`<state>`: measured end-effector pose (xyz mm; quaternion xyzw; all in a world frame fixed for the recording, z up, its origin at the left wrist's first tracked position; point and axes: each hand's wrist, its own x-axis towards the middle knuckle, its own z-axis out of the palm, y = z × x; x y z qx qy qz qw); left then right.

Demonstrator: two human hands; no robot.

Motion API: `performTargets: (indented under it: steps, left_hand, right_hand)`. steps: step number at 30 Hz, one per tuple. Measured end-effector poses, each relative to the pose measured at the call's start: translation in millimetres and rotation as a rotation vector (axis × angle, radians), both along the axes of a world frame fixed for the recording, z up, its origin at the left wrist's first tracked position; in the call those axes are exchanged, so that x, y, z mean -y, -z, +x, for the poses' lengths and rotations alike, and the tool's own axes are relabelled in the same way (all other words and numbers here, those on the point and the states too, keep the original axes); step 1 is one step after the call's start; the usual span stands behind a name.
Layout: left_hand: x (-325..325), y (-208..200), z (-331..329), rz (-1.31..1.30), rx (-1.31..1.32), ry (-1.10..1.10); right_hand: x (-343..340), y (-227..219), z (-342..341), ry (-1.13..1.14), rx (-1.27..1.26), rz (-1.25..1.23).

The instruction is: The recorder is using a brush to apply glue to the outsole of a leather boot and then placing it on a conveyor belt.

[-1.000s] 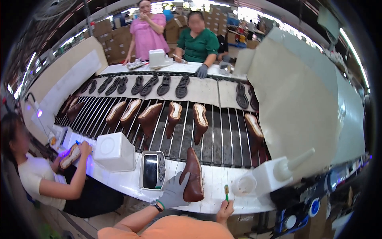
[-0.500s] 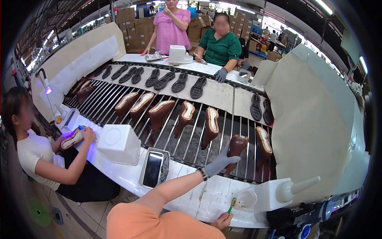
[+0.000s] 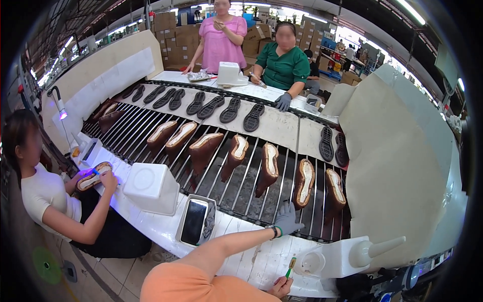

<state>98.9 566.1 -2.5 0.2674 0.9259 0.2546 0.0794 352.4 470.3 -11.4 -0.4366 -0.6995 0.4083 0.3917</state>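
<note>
Your left grip [image 3: 288, 220], in a gray glove, is empty, with its fingers spread over the near end of a rack of metal rods [image 3: 246, 194]. The fingertips are close to the lower end of a brown leather shoe upper [image 3: 304, 183]; whether they touch it, you cannot tell from this angle. That upper sits sole side up among the rods, its pale underside facing you, between two similar uppers, one to its left [image 3: 269, 166] and one to its right [image 3: 334, 187]. More brown uppers stand in a row toward the left.

Your right grip [image 3: 280, 287], bare, is closed around the green handle of a small brush [image 3: 290, 267], bristles pointing up, above the near edge of the white tabletop [image 3: 254, 254]. Just beside the brush is a round white cup [image 3: 310, 262], and next to that a white bottle with a long spout [image 3: 347, 257] lies on its side.

On your left, a tray [image 3: 182, 229] holds a dark-screened phone [image 3: 194, 221], with a white plastic box [image 3: 151, 187] behind it. Beyond the uppers, black shoe soles [image 3: 254, 118] lie along a pale strip [image 3: 282, 132]. A co-worker in white [image 3: 50, 191] at far left holds another upper [image 3: 94, 176]; two people, one in pink [image 3: 224, 40] and one in green [image 3: 282, 68], are across from you.
</note>
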Motion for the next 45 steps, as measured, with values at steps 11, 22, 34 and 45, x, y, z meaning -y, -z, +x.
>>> performTargets:
  steps: [11, 22, 34, 45]
  left_hand:
    - [177.0, -90.7, -9.0, -0.108, 1.082, 1.107]
    - [167.9, -29.6, -55.9, 0.218, 1.128, 0.611]
    - [162.6, -32.2, -47.8, 0.221, 1.073, 0.571]
    - [161.8, -37.2, -47.7, 0.211, 1.065, 0.562]
  right_hand:
    - [-11.9, -50.0, -86.9, -0.256, -0.359, -0.41]
    - [-27.9, -17.8, -184.1, -0.539, -0.113, -0.013]
    - [-34.6, -6.4, -181.3, -0.406, -0.18, -0.151]
    - [-33.6, -11.0, -181.6, -0.345, -0.233, -0.149]
